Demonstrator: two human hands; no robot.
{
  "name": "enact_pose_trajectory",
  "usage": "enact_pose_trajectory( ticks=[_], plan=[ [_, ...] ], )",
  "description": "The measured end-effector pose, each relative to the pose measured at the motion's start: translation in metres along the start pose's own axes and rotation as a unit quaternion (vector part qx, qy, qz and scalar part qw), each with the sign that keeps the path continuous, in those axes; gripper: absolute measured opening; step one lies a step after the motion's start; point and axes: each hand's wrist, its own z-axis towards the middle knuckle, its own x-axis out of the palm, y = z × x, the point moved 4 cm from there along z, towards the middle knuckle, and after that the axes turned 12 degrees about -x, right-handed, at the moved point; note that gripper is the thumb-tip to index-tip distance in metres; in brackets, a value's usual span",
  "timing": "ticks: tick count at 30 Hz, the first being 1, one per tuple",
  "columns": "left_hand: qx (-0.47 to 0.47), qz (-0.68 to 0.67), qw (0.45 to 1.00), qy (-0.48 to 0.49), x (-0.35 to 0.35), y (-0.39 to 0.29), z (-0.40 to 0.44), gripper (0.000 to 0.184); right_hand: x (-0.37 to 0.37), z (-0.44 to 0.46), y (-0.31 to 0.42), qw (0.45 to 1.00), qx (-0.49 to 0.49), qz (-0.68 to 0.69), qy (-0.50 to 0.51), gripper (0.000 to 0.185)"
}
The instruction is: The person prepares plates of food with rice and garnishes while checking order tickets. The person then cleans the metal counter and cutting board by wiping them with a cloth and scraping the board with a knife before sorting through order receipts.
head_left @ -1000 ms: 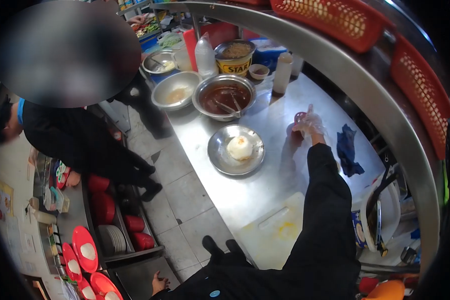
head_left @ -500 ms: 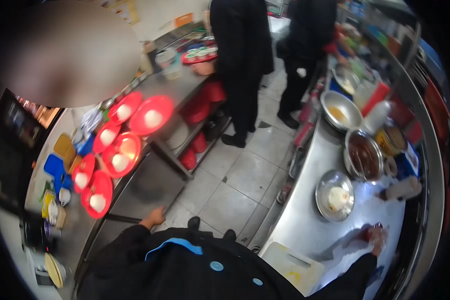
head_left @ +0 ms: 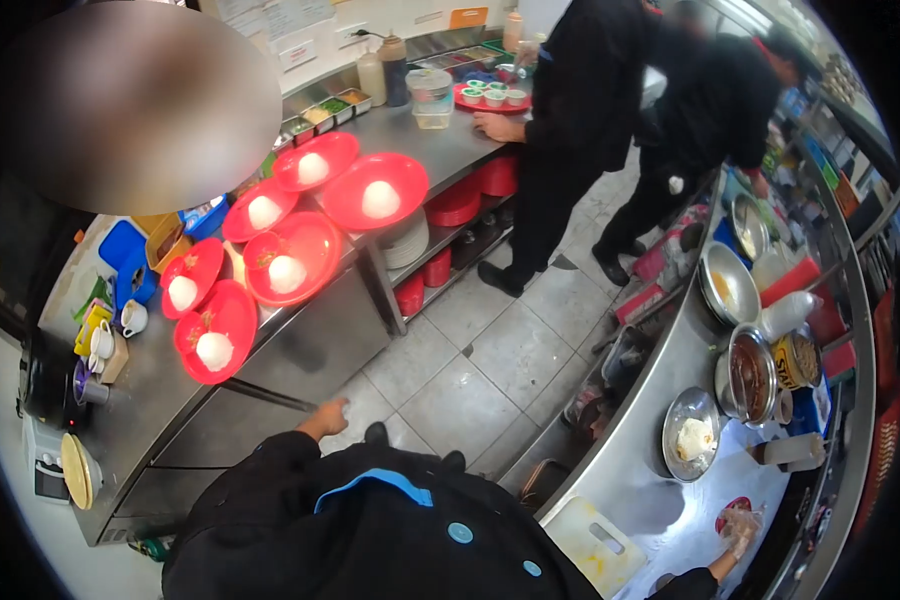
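Observation:
My left hand (head_left: 327, 417) hangs bare and empty over the floor at my side, its fingers loosely extended. At the lower right, my right hand (head_left: 740, 530) wears a clear plastic glove and has its fingers at a small red dish (head_left: 733, 508) on the steel counter, gripping its edge. What lies inside that dish is too small to tell. Up from it stand a squeeze bottle (head_left: 792, 453) and a steel bowl (head_left: 678, 462) holding a white mound. A white cutting board (head_left: 570, 522) lies nearer my body.
Red plates (head_left: 403, 218) with white mounds cover the left counter (head_left: 280, 345). Two people in black (head_left: 580, 120) (head_left: 705, 115) stand ahead in the aisle. A bowl of dark red sauce (head_left: 748, 372) and another steel bowl (head_left: 720, 300) line the right counter.
My view has swung left, bringing the red plates into sight and shifting the right counter rightward. My right hand remains at the small red dish.

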Motion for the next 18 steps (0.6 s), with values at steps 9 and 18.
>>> enact_pose_trajectory(
  ticks=[9, 18],
  plan=[
    [-0.042, -0.097, 0.994, 0.02, 0.0, 0.08, 0.01, 0.059, 0.031, -0.045, 0.181, 0.991, -0.116, 0.018, 0.057, 0.101],
    [-0.105, -0.133, 0.985, 0.027, 0.014, 0.214, 0.026, 0.059, 0.086, -0.079, 0.42, 0.941, -0.302, 0.005, 0.153, 0.097]
  ],
)
